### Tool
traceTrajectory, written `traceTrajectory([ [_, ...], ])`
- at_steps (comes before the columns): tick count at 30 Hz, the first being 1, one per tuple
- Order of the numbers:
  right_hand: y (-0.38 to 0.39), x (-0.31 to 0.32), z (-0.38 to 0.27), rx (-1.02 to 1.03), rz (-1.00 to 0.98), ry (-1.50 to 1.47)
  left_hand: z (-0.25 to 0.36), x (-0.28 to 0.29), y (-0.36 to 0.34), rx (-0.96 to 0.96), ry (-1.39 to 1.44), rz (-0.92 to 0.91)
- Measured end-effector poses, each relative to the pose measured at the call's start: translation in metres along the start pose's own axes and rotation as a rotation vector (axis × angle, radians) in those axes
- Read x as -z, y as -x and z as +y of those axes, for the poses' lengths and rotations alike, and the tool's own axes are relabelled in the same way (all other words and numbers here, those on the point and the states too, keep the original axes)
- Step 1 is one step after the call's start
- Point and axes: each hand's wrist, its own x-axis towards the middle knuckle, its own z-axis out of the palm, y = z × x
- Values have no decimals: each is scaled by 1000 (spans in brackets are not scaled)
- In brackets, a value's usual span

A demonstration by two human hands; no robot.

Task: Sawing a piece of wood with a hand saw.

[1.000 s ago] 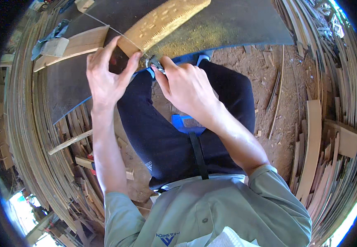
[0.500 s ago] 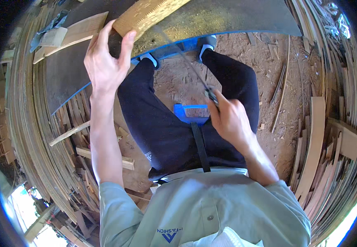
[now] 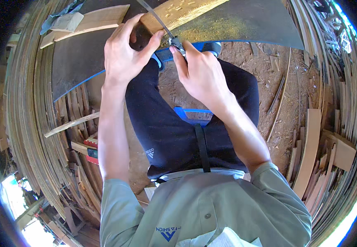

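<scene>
A light wooden block (image 3: 178,14) with a row of saw-like teeth along it lies on the dark board at the top. My left hand (image 3: 123,55) grips its near left end, with the thumb on the near side and fingers on the far side. In my right hand (image 3: 205,74) is a long thin metal file (image 3: 158,18), held by its dark handle close to my left thumb. The file's shaft slants up and left across the end of the block. Its far tip runs out of view.
The dark board (image 3: 252,24) has a blue edge and yellowish dust on it. A plank (image 3: 100,20), a pale offcut (image 3: 67,22) and blue cloth lie at its left. Stacked wood strips (image 3: 26,103) line both sides. Under me is a blue seat (image 3: 193,115).
My right hand has moved forward and left, bringing the file across the block's end. In the picture, my left hand and the block sit further right. A red item now shows beside my left forearm.
</scene>
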Motion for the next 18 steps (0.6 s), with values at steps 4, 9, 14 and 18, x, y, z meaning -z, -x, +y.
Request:
traceTrajectory([
  [4,-4,5,-2,-3,6,3,-9,-4,-2,-71,2,70],
  [9,-9,10,-2,-5,-25,31,-5,-2,1,21,-86,-9],
  [14,-9,8,0,5,-24,9,-12,-5,0,-76,-121,58],
  [18,-10,8,0,-4,-31,16,-11,-5,1,-63,-129,45],
])
